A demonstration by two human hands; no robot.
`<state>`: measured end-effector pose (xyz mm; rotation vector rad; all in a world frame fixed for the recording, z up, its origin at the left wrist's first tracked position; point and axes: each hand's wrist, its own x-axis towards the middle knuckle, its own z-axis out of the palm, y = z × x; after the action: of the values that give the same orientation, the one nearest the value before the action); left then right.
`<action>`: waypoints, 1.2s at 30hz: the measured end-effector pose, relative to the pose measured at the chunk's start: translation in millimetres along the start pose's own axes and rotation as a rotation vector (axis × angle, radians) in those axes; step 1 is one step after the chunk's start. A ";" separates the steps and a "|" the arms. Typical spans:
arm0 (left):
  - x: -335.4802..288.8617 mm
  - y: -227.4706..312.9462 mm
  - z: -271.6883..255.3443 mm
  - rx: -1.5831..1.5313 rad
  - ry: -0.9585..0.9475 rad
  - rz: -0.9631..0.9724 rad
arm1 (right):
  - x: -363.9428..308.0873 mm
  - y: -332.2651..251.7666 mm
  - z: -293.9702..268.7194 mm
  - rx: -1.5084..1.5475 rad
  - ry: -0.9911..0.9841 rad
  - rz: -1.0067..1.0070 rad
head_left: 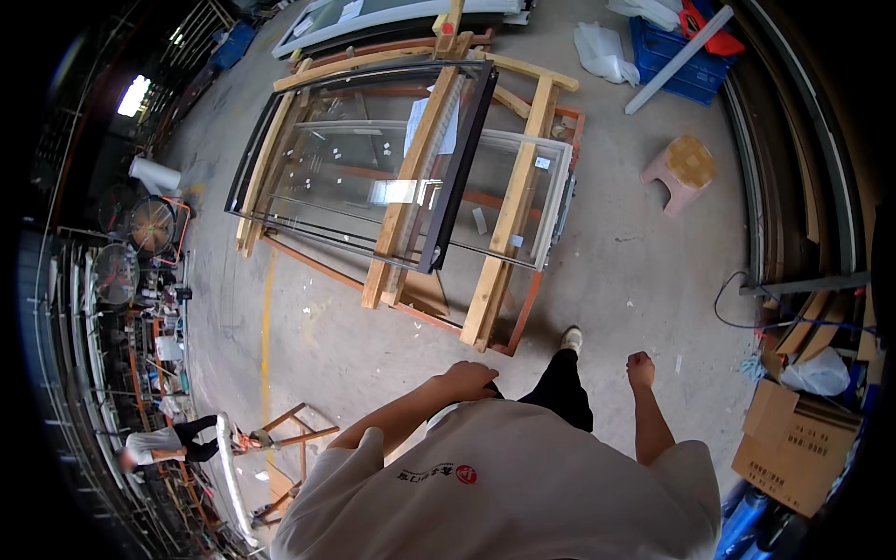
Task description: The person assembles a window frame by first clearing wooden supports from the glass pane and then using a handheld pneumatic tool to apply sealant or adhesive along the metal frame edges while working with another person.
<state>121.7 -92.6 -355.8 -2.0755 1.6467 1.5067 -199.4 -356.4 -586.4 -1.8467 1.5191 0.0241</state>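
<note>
My left hand [469,379] hangs in front of my waist, its fingers curled in and partly turned from view; I see nothing in it. Out to my right, my right hand [640,370] is loosely closed in a fist, holding nothing visible. Both are apart from the stack ahead of me. There, a dark-framed glass panel [437,219] lies on wooden beams [381,273], overlapping a light-framed glass panel [557,196]. An orange-brown metal rack [317,262] stands beneath them. Small white bits and a white paper sheet [446,131] show on or through the glass.
A stool [679,175] and a blue crate [677,63] stand to the right. A cardboard box [796,448] and a loose cable [723,313] lie nearer. At left, another person [163,443] is beside a wooden trestle [297,429]; fans [152,225] stand farther back.
</note>
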 end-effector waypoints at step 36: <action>159.5 113.5 -105.7 -0.906 0.565 -0.739 | 403.2 -361.6 38.9 -0.555 -1.330 -0.795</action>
<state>87.6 -312.3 -364.0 -3.2284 -0.0002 1.5676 247.9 -663.3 -608.6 -1.9579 -0.1800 1.1220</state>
